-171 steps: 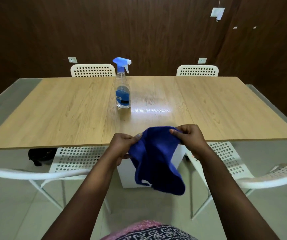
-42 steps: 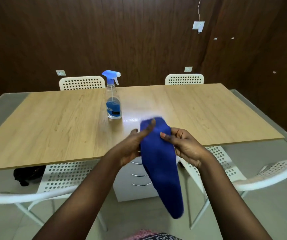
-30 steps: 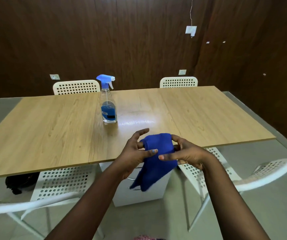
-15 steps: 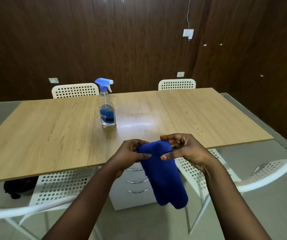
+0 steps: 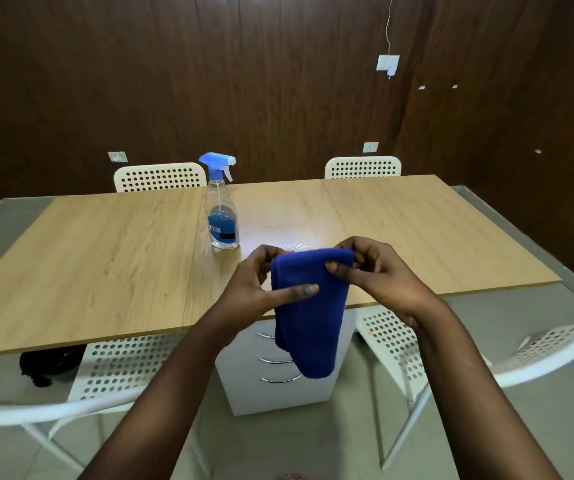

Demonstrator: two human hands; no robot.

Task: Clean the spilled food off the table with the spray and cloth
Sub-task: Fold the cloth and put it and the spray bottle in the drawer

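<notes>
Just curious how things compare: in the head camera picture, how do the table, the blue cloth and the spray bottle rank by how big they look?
1. Table, by far.
2. Blue cloth, though it hangs nearer the camera.
3. Spray bottle, farther back, so this ranking is unsure.

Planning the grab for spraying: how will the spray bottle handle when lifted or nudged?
The spray bottle is tall and narrow, so probably tippy if nudged high. Blue liquid fills only its lower part, so likely light. The smooth clear plastic may be slippery.
</notes>
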